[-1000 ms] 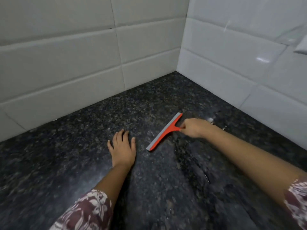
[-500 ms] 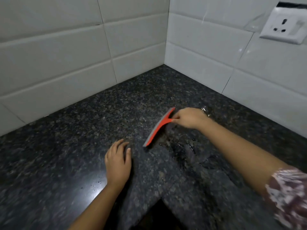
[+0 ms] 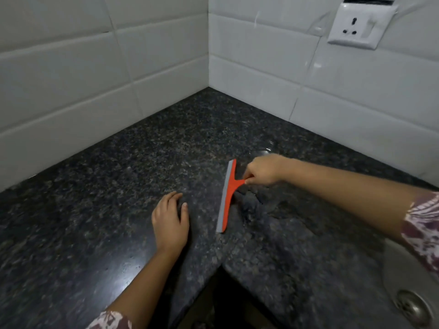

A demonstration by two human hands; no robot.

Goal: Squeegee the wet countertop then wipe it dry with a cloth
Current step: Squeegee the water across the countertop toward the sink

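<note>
Head view: dark speckled granite countertop (image 3: pixel 99 210) meeting in a corner beneath white tiled walls (image 3: pixel 71 74). Right hand (image 3: pixel 263 170) closed in a fist around the short handle of an orange squeegee (image 3: pixel 228 194), fingers curled tight, thumb side toward the blade. Grey rubber blade edge down on the stone, running from near the hand toward the counter's front edge, tilted slightly left at the bottom. Wet film (image 3: pixel 251 205) and puddled streaks just to the right of the blade, under and below the right forearm; more glistening drops (image 3: pixel 267 148) near the wall behind the hand. Left hand (image 3: pixel 169 222) resting palm-down on the countertop, left of the squeegee and apart from it, fingers loosely spread and slightly bent, holding nothing. Patterned maroon-and-white sleeves (image 3: pixel 422 231) at both arms. White socket plate with switch (image 3: pixel 358 24) on the right wall, upper corner. Part of a steel sink (image 3: pixel 403 281) with its drain (image 3: pixel 413 307) at the lower right. Dark gap below the counter's inner corner at bottom centre. No cloth in sight within this view.
</note>
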